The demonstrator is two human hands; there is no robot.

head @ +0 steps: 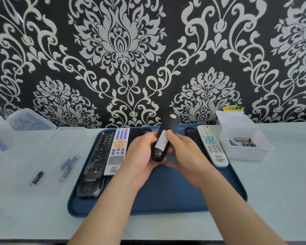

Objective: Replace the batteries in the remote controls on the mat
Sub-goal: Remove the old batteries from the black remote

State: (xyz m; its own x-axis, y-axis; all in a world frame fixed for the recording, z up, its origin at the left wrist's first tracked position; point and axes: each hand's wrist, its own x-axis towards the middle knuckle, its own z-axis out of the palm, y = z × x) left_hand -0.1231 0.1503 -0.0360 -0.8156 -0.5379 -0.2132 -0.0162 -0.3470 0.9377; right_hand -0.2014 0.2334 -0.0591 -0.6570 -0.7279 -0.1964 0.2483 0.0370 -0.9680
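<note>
A black remote (163, 137) is held back-side up above the blue mat (166, 191) by both hands, the left hand (141, 152) cupped under it, the right hand (182, 151) gripped on its side. Loose batteries (67, 165) are seen on the desk (25, 209).

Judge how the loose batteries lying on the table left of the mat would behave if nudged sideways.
The loose batteries are small smooth cylinders lying on their sides, so they would probably roll rather than slide. The pale table looks flat and slick, with nothing nearby to stop them. They look rigid and probably dense for their size.
</note>
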